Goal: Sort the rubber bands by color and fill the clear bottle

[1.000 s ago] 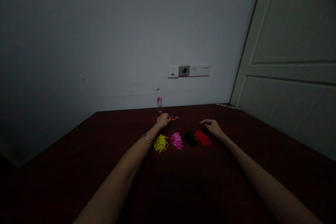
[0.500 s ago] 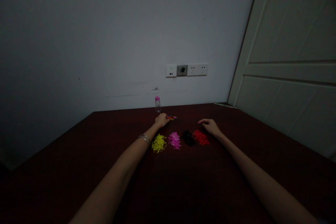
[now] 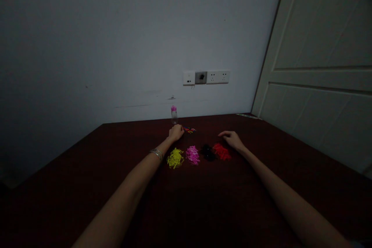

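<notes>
The left hand [image 3: 176, 133] has its fingers curled down at the edge of a small mixed-colour heap [image 3: 190, 130]; whether they pinch a piece cannot be told. The right hand [image 3: 231, 139] has its fingers loosely extended, clamped on nothing visible, just behind the red pile [image 3: 222, 152]. Leftward from that lie the black pile [image 3: 208, 153], pink pile [image 3: 192, 155] and yellow pile [image 3: 175, 158], the last beside the left forearm. The pink-capped bottle [image 3: 174, 117] stands upright behind the left hand, near the wall [image 3: 139, 54].

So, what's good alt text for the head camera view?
A person's left hand is at a multicoloured pile on a dark table, the right hand near a red pile. Yellow, pink and black piles sit alongside; a clear bottle stands behind.
</notes>
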`<state>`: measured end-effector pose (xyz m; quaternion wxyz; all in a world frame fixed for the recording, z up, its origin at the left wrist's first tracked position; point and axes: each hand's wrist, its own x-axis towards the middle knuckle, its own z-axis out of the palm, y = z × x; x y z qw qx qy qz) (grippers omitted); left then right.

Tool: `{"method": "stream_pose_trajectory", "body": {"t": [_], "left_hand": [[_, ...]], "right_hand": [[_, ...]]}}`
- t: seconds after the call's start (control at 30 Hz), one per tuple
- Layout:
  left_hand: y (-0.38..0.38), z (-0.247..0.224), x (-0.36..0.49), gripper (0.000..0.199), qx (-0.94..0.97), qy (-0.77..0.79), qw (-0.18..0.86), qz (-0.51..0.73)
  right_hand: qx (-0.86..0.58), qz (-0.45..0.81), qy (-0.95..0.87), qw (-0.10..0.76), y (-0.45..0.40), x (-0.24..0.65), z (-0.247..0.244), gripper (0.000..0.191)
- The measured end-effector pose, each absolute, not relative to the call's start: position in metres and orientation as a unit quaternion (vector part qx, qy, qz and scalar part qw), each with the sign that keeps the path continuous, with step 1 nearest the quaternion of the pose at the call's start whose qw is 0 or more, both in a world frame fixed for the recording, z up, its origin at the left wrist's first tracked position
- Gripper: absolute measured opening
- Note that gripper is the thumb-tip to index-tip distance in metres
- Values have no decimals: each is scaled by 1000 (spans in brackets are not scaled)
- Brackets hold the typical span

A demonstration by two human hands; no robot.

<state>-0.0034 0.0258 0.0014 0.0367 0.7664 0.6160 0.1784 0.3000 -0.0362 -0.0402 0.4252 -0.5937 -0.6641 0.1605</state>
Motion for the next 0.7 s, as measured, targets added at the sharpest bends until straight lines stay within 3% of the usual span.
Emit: {"method": "stream_pose_trajectory", "body": {"t": [0.37,0.7], "left_hand": [[12,27,-59,15,787,592,25,171],[10,31,-129,14,782,514,316,158]], "right_hand": [[-596,151,-664,427,-34,301,-41,31],[-593,149,-666,427,-32,303,-43,31]]}}
